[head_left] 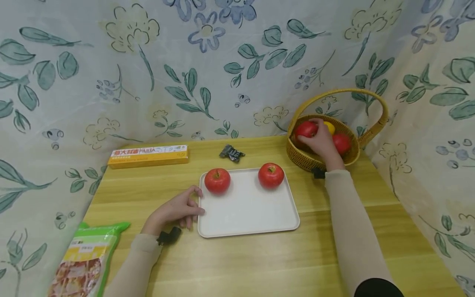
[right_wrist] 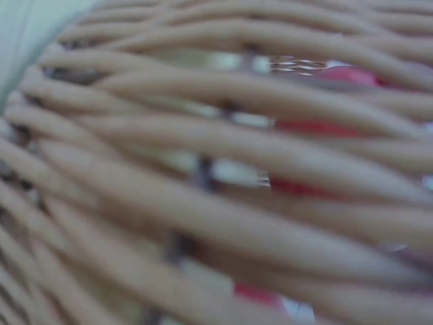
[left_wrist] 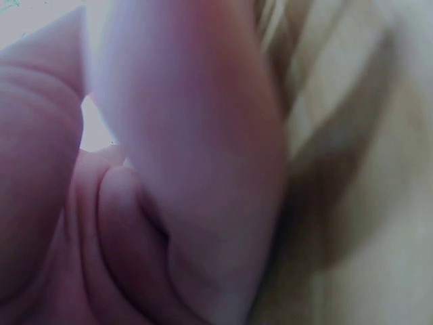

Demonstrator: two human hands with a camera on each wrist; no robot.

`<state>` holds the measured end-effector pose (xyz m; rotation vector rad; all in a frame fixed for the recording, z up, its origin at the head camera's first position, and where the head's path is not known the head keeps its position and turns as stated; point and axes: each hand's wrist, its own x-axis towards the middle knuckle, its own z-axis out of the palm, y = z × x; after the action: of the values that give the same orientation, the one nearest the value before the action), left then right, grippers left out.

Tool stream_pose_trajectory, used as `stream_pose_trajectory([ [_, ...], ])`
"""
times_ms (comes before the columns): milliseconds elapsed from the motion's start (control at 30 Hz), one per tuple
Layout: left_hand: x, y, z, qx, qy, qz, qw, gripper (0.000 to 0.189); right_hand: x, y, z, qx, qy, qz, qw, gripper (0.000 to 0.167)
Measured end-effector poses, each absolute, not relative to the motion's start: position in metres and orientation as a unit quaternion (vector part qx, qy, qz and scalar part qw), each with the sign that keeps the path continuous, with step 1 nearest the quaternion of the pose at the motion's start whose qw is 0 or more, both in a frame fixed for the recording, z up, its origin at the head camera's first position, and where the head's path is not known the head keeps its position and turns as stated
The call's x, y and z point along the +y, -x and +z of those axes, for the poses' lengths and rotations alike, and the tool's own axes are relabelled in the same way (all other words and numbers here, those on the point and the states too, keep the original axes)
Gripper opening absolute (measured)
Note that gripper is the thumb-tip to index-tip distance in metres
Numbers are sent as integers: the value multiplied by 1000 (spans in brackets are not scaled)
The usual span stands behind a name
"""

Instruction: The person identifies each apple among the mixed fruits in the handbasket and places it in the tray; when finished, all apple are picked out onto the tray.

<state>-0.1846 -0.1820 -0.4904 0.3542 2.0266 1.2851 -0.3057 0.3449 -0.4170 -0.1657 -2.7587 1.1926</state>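
Inside the wicker basket (head_left: 304, 161) at the back right, my right hand (head_left: 322, 140) grips a red apple (head_left: 305, 129) with thumb and fingers. Another red fruit (head_left: 342, 143) and a yellow fruit (head_left: 329, 128) lie beside it. The right wrist view is filled by the basket's weave (right_wrist: 203, 156), with red showing through the gaps. My left hand (head_left: 178, 208) holds the left rim of a white tray (head_left: 245, 214), thumb and index finger at its edge. Two red apples sit on the tray, one at the back left (head_left: 217, 181), one at the back right (head_left: 271, 175).
A yellow pasta box (head_left: 148, 156) lies at the back left of the wooden table (head_left: 222, 264). Behind the tray is a small dark wrapped packet (head_left: 231, 153). A green-edged food bag (head_left: 83, 260) lies at the front left. Floral cloth hangs behind the table.
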Motion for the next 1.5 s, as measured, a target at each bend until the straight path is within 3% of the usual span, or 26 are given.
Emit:
stream_pose_trajectory([
  [567,-183,186,-490,781,-128,497,356,61,337,248,-391,-868,52,486,87,89],
  [1233,-183,186,-491,783,-144,495,348,60,285,199,-386,-843,-54,534,37,77],
  [1500,-183,187,-491,783,-141,496,348,60,255,185,-390,-838,-103,535,-34,85],
])
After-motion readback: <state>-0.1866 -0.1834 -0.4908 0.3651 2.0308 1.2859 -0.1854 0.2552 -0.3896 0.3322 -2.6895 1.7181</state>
